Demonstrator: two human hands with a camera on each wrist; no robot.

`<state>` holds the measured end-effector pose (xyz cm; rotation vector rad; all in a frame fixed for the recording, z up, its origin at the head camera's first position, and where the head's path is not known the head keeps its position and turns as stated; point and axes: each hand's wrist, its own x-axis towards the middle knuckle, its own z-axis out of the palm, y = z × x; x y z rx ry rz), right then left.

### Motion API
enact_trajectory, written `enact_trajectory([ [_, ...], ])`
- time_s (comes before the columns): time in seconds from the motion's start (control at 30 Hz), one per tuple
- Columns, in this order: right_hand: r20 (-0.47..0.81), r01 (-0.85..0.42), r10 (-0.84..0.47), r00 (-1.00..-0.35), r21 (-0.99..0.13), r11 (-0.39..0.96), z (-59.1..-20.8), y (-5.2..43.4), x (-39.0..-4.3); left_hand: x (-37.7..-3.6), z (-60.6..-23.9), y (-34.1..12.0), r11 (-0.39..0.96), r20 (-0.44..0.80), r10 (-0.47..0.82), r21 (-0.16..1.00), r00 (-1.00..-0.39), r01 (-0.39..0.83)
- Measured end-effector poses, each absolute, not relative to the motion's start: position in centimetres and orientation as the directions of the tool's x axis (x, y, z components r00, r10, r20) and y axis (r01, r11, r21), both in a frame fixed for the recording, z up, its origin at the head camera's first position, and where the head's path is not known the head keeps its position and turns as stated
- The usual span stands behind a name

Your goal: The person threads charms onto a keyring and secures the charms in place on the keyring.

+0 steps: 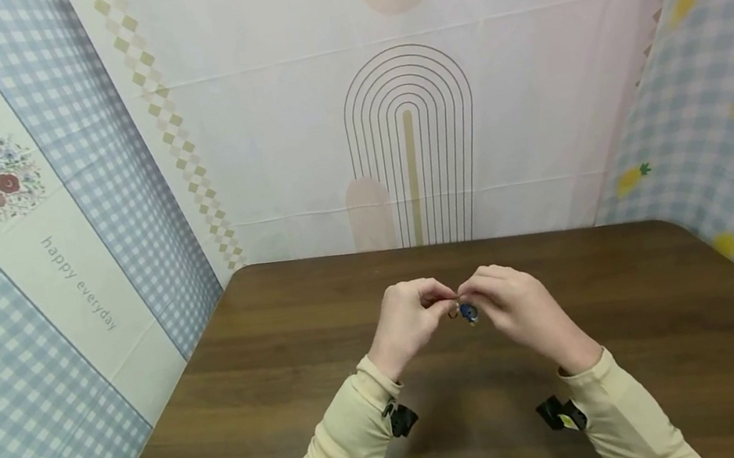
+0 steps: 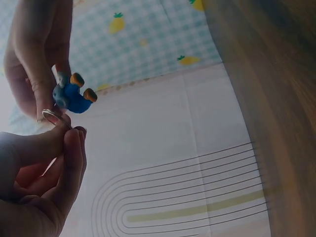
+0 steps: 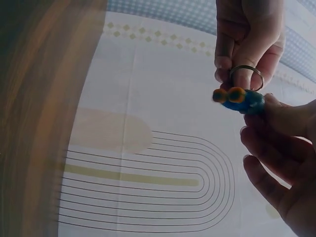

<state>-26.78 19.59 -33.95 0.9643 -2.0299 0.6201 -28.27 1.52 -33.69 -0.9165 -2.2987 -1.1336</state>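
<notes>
Printed cloth walls close round a brown table (image 1: 293,398), and above its middle, clear of the wood, both hands meet on one small thing.

That thing is a blue charm (image 2: 73,97) with two orange tips, joined to a metal ring (image 3: 246,77). The right hand (image 1: 521,309) pinches the charm between thumb and fingertips, and the left hand (image 1: 409,321) pinches the ring, so both hands are closed on the one piece with fingertips nearly touching. In the right wrist view the ring stands just above the charm, with the left fingers (image 3: 232,54) gripping its upper arc.

To work the ring well, the left pinch should probably stay on the rim and not cover the hole, while the right hand holds the charm steady without twisting it. Small, slow turns look wiser than pulls, since the piece is tiny and could slip and drop to the table. Keeping it low over the wood would make a drop easy to recover.

Much is hard to make out. From the head view the piece is only a blue speck between the fingers. How the charm is linked to the ring is hidden behind fingertips, and whether the ring has a split or gap cannot be told. The charm's shape is blurred, and part of it is covered by the right thumb (image 3: 289,116). Cream sleeves (image 1: 344,454) and black wrist mounts (image 1: 402,418) sit near the frame's lower edge.
</notes>
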Motion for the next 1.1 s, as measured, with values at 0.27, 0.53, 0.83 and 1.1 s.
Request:
enact_trajectory([
  [0.27, 0.783, -0.775, -0.451, -0.427, -0.061, 0.629, -34.3, 18.8, -26.4, -28.0, -34.3, 1.0, 0.487, 0.682, 0.384, 0.423, -0.622, 0.764],
  [0.53, 0.759, -0.769, -0.476, -0.445, -0.051, 0.638, -34.5, 18.4, -26.3, -27.9, -34.4, 0.2, 0.395, 0.608, 0.375, 0.579, -0.700, 0.714],
  [0.83, 0.740, -0.758, -0.500, -0.450, -0.021, 0.652, -35.0, 17.8, -25.8, -27.7, -34.8, -0.5, 0.521, 0.642, 0.457, 0.367, -0.615, 0.771],
  [1.1, 0.721, -0.753, -0.537, -0.438, 0.032, 0.657, -35.6, 17.1, -25.7, -27.6, -35.0, -0.9, 0.523, 0.616, 0.501, 0.343, -0.607, 0.780],
])
